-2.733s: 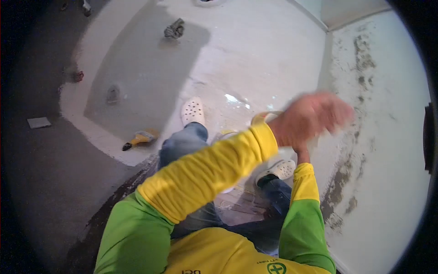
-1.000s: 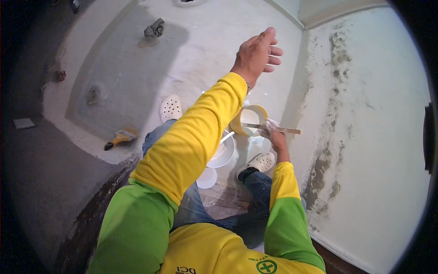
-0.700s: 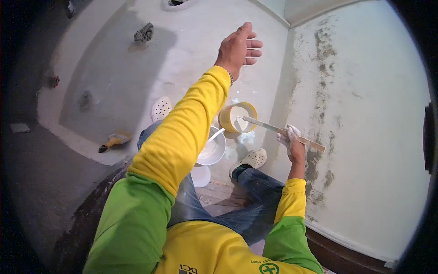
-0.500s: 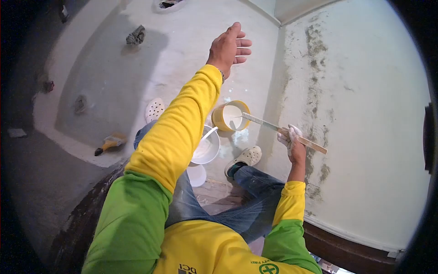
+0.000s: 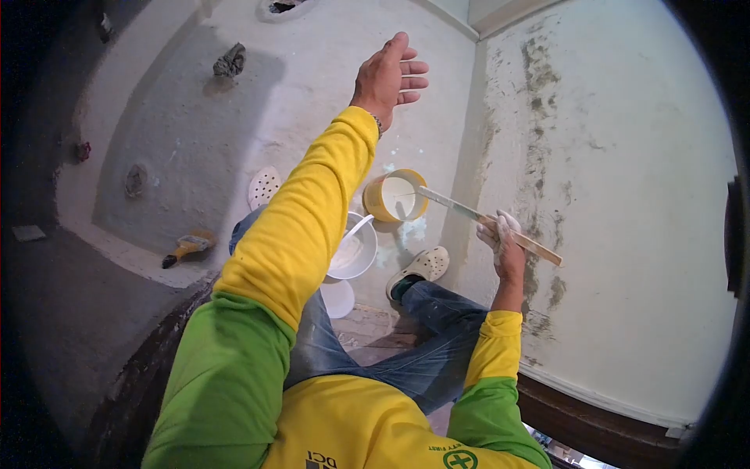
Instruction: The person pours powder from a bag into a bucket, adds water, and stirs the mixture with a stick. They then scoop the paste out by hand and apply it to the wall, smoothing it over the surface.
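Observation:
My left hand reaches far forward with its fingers stretched out, holding nothing. The fingers of my right hand, smeared with white, are wrapped round a wooden stick. Its far end is coated white and reaches the right side of a yellow bucket, at or just over the rim. White paint-like liquid fills part of that bucket. Closer to me stands a white bowl containing whitish material and a white-handled tool; my left sleeve partly covers it.
A round white lid-like disc lies by the bowl. My clog is close to the bucket. Off to the left are a paintbrush and a crumpled grey lump. The stained white wall rises on the right.
My left hand has shifted very slightly up and left in view. The stick stays in my right hand at nearly the same place by the bucket.

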A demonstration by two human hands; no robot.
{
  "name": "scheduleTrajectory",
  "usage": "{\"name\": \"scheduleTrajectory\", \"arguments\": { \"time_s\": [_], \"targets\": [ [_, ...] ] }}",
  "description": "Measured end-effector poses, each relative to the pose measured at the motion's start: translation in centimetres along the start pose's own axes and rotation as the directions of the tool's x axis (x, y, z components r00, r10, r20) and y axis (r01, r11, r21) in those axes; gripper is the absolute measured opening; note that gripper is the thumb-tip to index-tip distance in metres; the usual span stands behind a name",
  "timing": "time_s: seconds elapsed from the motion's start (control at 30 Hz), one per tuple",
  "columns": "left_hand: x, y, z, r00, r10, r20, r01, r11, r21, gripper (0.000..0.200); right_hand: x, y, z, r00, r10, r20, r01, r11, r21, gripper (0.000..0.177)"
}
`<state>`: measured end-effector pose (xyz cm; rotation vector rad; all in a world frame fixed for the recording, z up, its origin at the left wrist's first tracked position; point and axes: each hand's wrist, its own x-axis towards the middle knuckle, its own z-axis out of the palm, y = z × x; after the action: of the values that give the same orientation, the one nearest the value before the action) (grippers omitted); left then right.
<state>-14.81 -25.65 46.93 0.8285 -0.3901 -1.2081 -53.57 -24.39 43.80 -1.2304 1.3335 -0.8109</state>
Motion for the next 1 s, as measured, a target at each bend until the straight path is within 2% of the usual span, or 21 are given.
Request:
{"name": "scheduleTrajectory", "arguments": {
  "time_s": [0.27, 0.33, 0.43, 0.5, 0.53, 0.6, 0.63, 0.73, 0.87, 0.93, 1.0],
  "targets": [
    [-0.1, 0.2, -0.1, 1.0, 0.005, 0.002, -0.005, 1.0, -0.009, 0.06, 1.7, 2.8, 3.0, 0.99, 0.014, -0.137, -0.015, 1.0, -0.007, 0.035],
    [-0.1, 0.2, -0.1, 1.0, 0.008, -0.001, -0.008, 1.0, -0.007, 0.06, 2.6, 5.3, 4.6, 0.964, 0.037, -0.262, -0.025, 0.999, 0.048, 0.034],
    [-0.1, 0.3, -0.1, 1.0, 0.006, -0.004, -0.006, 1.0, -0.008, 0.059, 5.2, 13.0, 5.6, 0.959, 0.024, -0.282, -0.007, 0.998, 0.061, 0.031],
    [-0.2, 0.4, 0.0, 1.0, -0.001, -0.001, 0.001, 1.0, -0.009, 0.059, 5.5, 15.7, 6.9, 0.904, 0.251, -0.347, -0.187, 0.96, 0.208, 0.034],
    [-0.3, 0.5, 0.1, 1.0, -0.008, -0.002, 0.008, 1.0, -0.011, 0.059, 5.6, 15.9, 6.7, 0.906, 0.247, -0.344, -0.183, 0.961, 0.209, 0.034],
    [-0.3, 0.7, -0.2, 1.0, -0.012, -0.013, 0.012, 1.0, -0.013, 0.059, 4.9, 16.3, 5.5, 0.868, 0.373, -0.327, -0.144, 0.82, 0.553, 0.037],
    [-0.3, 0.8, -0.3, 1.0, -0.002, -0.009, 0.002, 1.0, -0.016, 0.059, 4.5, 16.5, 4.2, 0.889, 0.357, -0.286, -0.143, 0.811, 0.567, 0.043],
    [-0.1, 1.0, -0.4, 1.0, 0.0, -0.011, -0.001, 1.0, -0.029, 0.059, 3.4, 15.6, 1.5, 0.901, 0.344, -0.265, -0.105, 0.764, 0.636, 0.044],
    [-0.2, 0.9, -0.2, 1.0, 0.014, -0.007, -0.014, 0.999, -0.046, 0.059, 1.7, 13.1, -1.2, 0.909, 0.291, -0.297, -0.062, 0.801, 0.595, 0.04],
    [-0.3, 0.9, -0.2, 1.0, 0.008, -0.011, -0.008, 0.999, -0.049, 0.058, 1.0, 12.0, -2.4, 0.912, 0.288, -0.293, -0.064, 0.803, 0.593, 0.045],
    [-0.3, 1.0, -0.1, 1.0, 0.003, -0.013, -0.004, 0.999, -0.053, 0.058, -0.2, 10.2, -3.0, 0.897, 0.243, -0.368, 0.023, 0.808, 0.589, 0.043]
  ]
}}
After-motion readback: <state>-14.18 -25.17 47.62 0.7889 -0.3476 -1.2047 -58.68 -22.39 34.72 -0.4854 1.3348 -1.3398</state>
